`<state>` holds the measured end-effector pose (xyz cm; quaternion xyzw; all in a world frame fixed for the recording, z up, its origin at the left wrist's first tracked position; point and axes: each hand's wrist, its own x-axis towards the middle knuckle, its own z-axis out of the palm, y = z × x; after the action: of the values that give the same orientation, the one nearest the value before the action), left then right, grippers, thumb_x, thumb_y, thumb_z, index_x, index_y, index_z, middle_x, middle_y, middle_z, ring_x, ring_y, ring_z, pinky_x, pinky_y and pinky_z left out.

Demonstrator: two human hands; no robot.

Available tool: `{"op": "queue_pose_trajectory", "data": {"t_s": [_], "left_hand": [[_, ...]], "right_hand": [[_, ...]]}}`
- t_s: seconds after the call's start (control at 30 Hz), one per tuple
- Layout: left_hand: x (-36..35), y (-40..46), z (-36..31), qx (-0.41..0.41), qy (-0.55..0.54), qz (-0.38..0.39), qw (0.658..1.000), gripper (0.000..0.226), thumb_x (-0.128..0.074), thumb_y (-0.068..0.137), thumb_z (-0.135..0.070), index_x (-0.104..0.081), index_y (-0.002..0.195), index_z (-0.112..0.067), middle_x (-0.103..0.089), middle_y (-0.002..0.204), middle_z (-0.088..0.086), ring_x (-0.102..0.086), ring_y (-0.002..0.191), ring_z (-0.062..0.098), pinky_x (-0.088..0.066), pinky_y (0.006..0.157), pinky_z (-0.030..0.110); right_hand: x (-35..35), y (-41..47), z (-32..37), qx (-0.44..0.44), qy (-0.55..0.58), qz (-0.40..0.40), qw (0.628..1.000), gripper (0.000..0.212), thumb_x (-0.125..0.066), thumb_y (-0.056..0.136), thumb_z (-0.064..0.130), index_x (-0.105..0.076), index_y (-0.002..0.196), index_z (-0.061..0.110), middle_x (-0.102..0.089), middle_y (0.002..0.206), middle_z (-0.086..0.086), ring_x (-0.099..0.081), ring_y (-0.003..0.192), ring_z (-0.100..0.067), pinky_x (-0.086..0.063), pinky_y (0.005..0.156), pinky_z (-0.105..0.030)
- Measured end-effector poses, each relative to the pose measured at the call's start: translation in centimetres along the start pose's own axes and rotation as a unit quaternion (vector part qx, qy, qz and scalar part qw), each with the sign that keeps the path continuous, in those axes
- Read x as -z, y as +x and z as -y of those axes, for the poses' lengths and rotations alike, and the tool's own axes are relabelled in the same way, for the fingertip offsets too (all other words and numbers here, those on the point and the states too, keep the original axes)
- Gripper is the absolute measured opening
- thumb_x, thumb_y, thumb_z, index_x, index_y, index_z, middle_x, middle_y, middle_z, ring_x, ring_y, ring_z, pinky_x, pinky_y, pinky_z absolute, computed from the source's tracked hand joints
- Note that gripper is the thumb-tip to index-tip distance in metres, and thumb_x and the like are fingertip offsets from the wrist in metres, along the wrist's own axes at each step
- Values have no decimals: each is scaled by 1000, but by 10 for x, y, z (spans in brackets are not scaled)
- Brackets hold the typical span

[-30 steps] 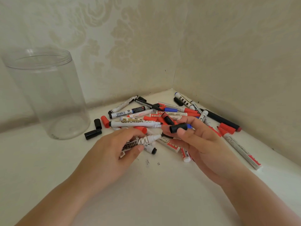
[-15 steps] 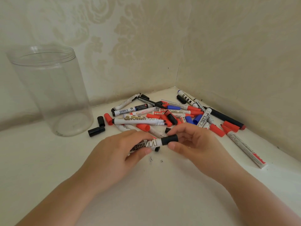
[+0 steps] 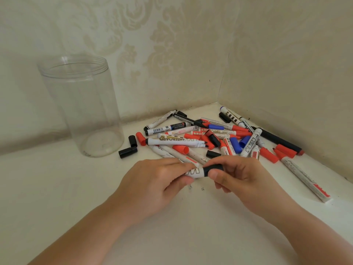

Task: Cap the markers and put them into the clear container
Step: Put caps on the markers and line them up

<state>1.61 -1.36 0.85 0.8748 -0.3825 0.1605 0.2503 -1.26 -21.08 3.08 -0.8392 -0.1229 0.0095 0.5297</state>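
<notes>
I observe the left hand [image 3: 152, 180] gripping a white marker [image 3: 194, 172]; right hand [image 3: 242, 175] fingers pinch its black cap [image 3: 212, 167]. Clear container [image 3: 82, 104] stands upright, well left.

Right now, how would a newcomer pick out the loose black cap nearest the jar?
Start at the tall clear plastic jar at left. Just right of its base lie two loose black caps; the target black cap is the lower one, lying sideways, nearer the camera than the other cap.

Likely a home room: cream damask wallpaper [image 3: 152, 44] on two walls meeting in a corner, a plain white shelf or tabletop [image 3: 57, 188] fitted against them.
</notes>
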Motion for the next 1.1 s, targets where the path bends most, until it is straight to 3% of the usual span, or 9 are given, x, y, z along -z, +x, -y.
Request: {"op": "queue_pose_trajectory", "data": {"t_s": [0.13, 0.23, 0.37, 0.43, 0.53, 0.67, 0.83, 1.0, 1.1], "left_hand": [[-5, 7, -8, 91, -109, 13, 990, 19, -45, 91, -39, -56, 106, -34, -64, 85, -13, -55, 77, 4, -44, 63, 23], [-2, 9, -13, 120, -183, 11, 976, 31, -48, 91, -32, -43, 119, -43, -66, 91, -19, -56, 75, 1, -41, 63, 13], [8, 10, -2, 244, -296, -51, 922, 47, -48, 91, -18, -35, 109, -59, -62, 89, -13, -62, 68, 22, -57, 69, 38], [9, 8, 7, 291, -238, -54, 925, 31, -51, 88, -20, -48, 99, -49, -61, 83, -5, -63, 67, 27, -57, 66, 42], [6, 3, 14, 319, -96, -21, 943, 3, -53, 84, -32, -54, 84, -35, -59, 62, -5, -60, 56, 14, -51, 57, 31], [1, 3, 15, 336, 26, 34, 941, 14, -50, 84, -45, -55, 83, -32, -51, 64, -12, -54, 70, 9, -38, 57, 25], [4, 4, 21, 341, 56, 12, 938, 14, -47, 88, -43, -55, 88, -31, -50, 67, -12, -56, 78, 15, -40, 60, 27], [8, 2, 47, 358, 88, -75, 927, 15, -51, 89, -23, -58, 101, -18, -52, 98, 3, -47, 98, 24, -42, 79, 34], [9, 0, 54, 355, 116, -85, 924, 29, -46, 88, -7, -53, 115, -14, -49, 117, 8, -40, 106, 26, -36, 86, 32]], "right_hand": [[-7, 6, 3, -5, 101, -75, 992, 13, -60, 79, 22, -67, 89, 24, -58, 49, 9, -50, 46, 0, -38, 47, -8], [-6, 7, 4, 7, 149, -88, 985, 38, -59, 68, 32, -60, 105, 28, -60, 53, 8, -52, 51, -2, -41, 51, -8], [-4, 8, -4, -11, 120, -116, 986, 22, -61, 75, 27, -63, 96, 31, -61, 56, 6, -51, 51, -2, -42, 51, -10], [-5, 7, -10, -5, 49, -96, 994, 15, -61, 83, 19, -66, 89, 32, -62, 57, 7, -52, 52, -5, -43, 51, -17], [-8, 6, -13, 18, -49, -76, 996, 15, -61, 83, 23, -65, 85, 38, -64, 67, 9, -54, 59, -10, -44, 56, -21], [-18, 7, -19, 98, -216, -81, 968, 16, -63, 83, 23, -63, 91, 38, -57, 75, 22, -50, 78, 4, -38, 66, -7], [-31, 16, -27, 120, -350, -43, 928, 36, -63, 81, 35, -58, 117, 33, -56, 100, 11, -50, 96, -10, -43, 83, -23], [-32, 15, -28, 120, -388, -71, 911, 25, -78, 66, 27, -62, 85, 28, -59, 71, 13, -55, 67, -10, -43, 55, -20], [-27, 9, -29, 111, -372, -82, 918, 31, -74, 65, 13, -63, 90, 27, -51, 71, 17, -51, 66, -6, -45, 53, -21]]}}
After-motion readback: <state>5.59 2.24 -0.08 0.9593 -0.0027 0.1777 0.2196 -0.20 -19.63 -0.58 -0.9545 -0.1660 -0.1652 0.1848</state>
